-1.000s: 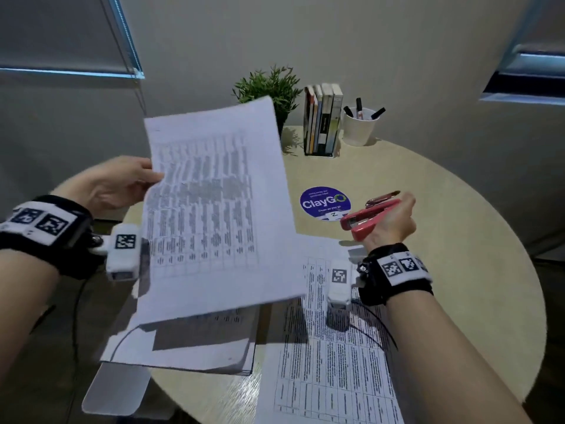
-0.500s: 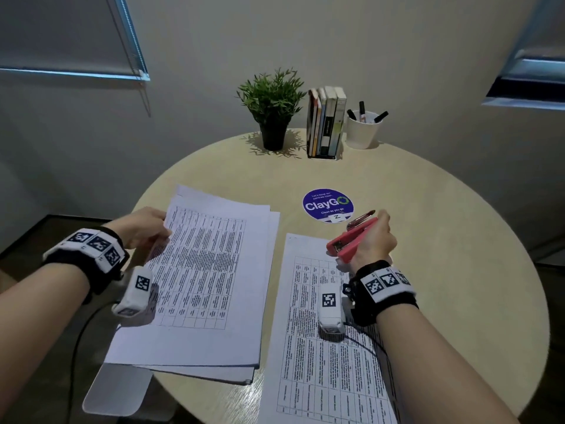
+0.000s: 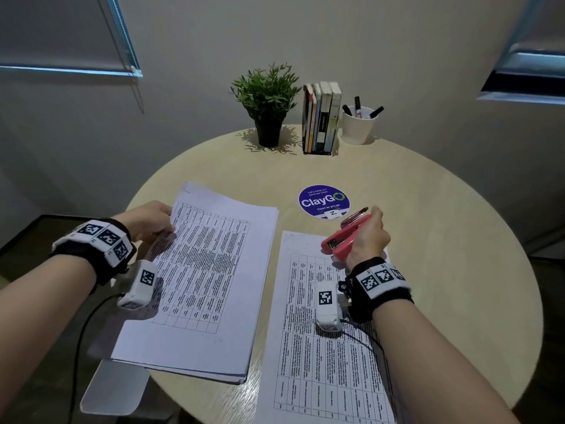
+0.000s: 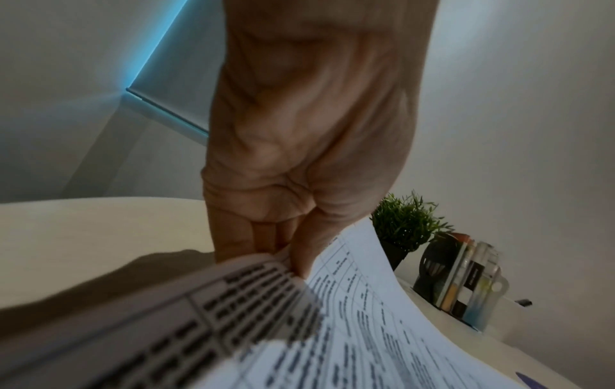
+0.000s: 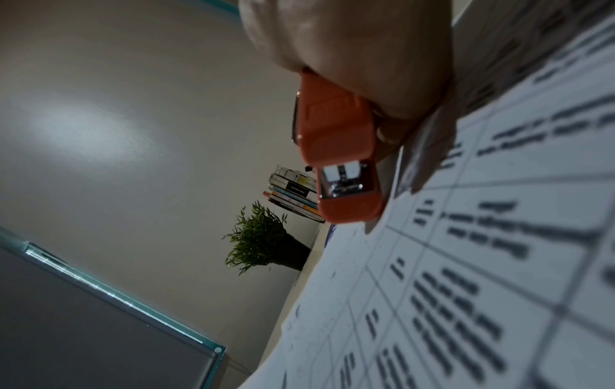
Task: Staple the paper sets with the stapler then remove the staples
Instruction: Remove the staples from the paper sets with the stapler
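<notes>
A stack of printed paper sets [image 3: 211, 270] lies on the left half of the round table [image 3: 443, 270]. My left hand [image 3: 153, 220] pinches the left edge of its top sheets; in the left wrist view the left hand [image 4: 292, 252] has its fingers curled round the lifted paper edge [image 4: 299, 302]. A second paper set [image 3: 324, 347] lies to the right. Just above its top edge, my right hand [image 3: 368, 243] grips a red stapler [image 3: 344, 238], nose pointing left. The stapler [image 5: 339, 158] also fills the right wrist view, close over the printed sheet [image 5: 465, 276].
At the table's far edge stand a potted plant [image 3: 269, 108], a row of books [image 3: 321, 117] and a white cup of markers [image 3: 357, 123]. A round blue sticker [image 3: 324, 201] lies mid-table. A grey chair seat [image 3: 113, 390] sits below the near-left edge.
My left hand brought the raised paper set down onto the left stack and still holds its edge. My right hand came lower and nearer with the stapler, over the right paper set.
</notes>
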`<action>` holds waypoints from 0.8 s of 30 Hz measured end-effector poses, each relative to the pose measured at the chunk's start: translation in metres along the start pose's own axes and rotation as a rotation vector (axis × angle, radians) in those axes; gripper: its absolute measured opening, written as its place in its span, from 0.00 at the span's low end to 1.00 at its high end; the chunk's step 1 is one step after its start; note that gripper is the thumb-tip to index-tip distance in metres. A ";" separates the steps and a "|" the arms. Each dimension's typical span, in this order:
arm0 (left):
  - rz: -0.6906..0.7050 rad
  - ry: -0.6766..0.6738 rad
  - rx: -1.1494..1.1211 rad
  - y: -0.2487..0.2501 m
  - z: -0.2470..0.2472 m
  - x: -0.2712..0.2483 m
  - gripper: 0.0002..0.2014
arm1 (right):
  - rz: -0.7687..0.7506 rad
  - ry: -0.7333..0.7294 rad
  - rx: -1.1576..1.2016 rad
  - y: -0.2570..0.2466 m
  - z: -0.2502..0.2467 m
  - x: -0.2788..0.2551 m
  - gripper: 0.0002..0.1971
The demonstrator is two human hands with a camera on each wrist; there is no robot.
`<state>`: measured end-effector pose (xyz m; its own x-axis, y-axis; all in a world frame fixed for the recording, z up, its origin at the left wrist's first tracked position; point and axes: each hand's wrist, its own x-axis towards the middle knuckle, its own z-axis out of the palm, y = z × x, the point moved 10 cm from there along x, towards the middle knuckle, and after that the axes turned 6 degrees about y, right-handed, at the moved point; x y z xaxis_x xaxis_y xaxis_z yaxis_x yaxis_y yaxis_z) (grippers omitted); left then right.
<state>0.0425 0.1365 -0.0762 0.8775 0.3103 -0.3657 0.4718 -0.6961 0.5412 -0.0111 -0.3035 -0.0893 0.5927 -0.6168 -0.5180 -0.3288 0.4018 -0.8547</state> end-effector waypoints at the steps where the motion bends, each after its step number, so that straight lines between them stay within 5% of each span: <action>1: 0.002 0.035 0.046 0.000 -0.002 0.001 0.07 | 0.001 -0.003 0.002 0.000 0.000 0.000 0.27; 2: 0.011 0.088 0.121 0.002 -0.007 0.001 0.07 | 0.006 -0.005 0.003 0.001 0.001 0.001 0.27; 4: 0.076 0.244 0.337 0.014 -0.021 0.001 0.23 | 0.009 0.002 0.003 0.001 0.000 0.002 0.27; 7: 0.367 0.396 0.392 0.070 -0.021 -0.016 0.35 | 0.012 0.006 0.008 0.002 0.000 0.003 0.26; 12: 0.841 0.126 0.392 0.167 0.068 -0.072 0.33 | 0.010 -0.002 0.009 0.000 0.001 -0.002 0.25; 17: 0.870 -0.024 0.725 0.182 0.156 -0.089 0.45 | 0.009 -0.001 0.003 0.001 -0.001 -0.001 0.27; 24: 0.950 0.121 0.813 0.191 0.164 -0.105 0.31 | 0.016 0.003 -0.006 0.002 -0.001 0.002 0.27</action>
<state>0.0259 -0.1358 -0.0586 0.8634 -0.5044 0.0073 -0.5020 -0.8606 -0.0863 -0.0115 -0.3045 -0.0924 0.5850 -0.6124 -0.5317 -0.3428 0.4074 -0.8465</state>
